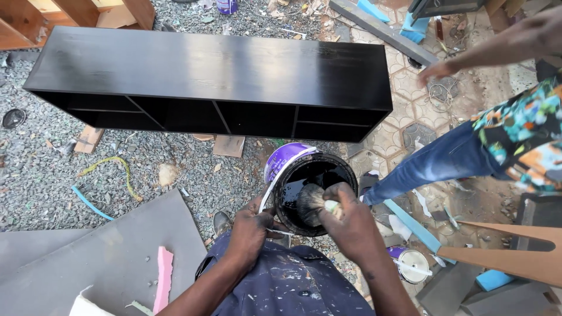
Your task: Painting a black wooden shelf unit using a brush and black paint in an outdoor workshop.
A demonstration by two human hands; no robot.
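A purple paint bucket with black paint inside is tilted towards me above the gravel. My left hand grips its near rim. My right hand holds a round brush, whose dark bristles sit inside the bucket's mouth. Beyond the bucket stands a long black shelf unit with several open compartments and a glossy top.
Another person in blue jeans and a patterned shirt stands at the right, an arm stretched out. A small tin lies near my right elbow. Grey boards, pink foam and wood scraps lie on the gravel.
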